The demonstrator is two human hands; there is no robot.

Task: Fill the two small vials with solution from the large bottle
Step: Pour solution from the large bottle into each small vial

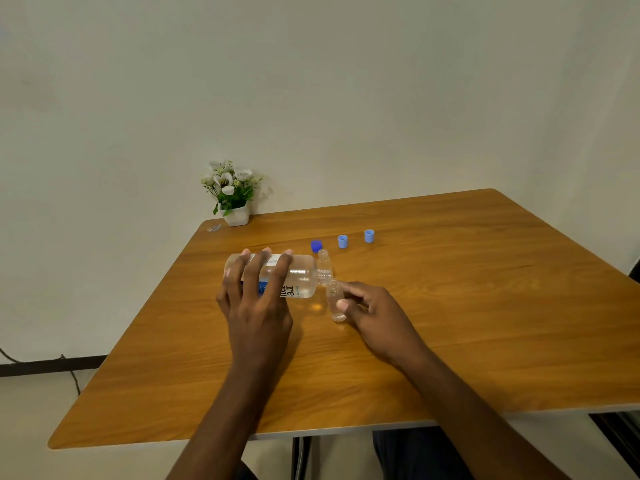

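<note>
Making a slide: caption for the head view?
Left hand tips large bottle into vial held by right hand; second vial waits.

Both forearms are bare, with no sleeves, watch or rings showing. The left hand (258, 306) and right hand (375, 315) wear no gloves. Fingernails are short and unpainted.

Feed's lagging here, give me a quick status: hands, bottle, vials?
Left hand tipping large bottle sideways. Right hand holding vial at its mouth. Second vial standing behind, uncapped. Nothing in the way.
</note>
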